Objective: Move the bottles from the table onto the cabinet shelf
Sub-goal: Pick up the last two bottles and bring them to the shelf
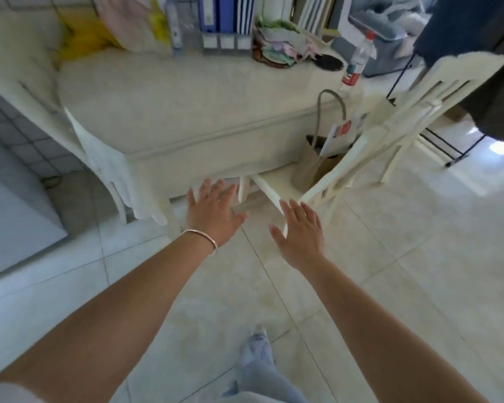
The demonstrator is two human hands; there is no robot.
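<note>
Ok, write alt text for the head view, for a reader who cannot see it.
Two bare hands, left hand and right hand, reach forward open and empty toward a cream table. A clear bottle with a red cap stands upright near the table's far right corner, untouched. A pale chair and a paper bag stand by the table's right side.

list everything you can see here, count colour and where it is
bottle: one, clear with red cap and red label, upright at the table's far right corner
table: one, cream, centre of view
binders: several, blue and striped, upright at the table's back edge
yellow bag: one, far left of the tabletop
black lid: one, flat, left of the bottle
paper bag: one, brown, on the floor by the table's right end
chair: one, cream, right of the table
left hand: open, holds nothing, silver bracelet on the wrist
right hand: open, holds nothing
</note>
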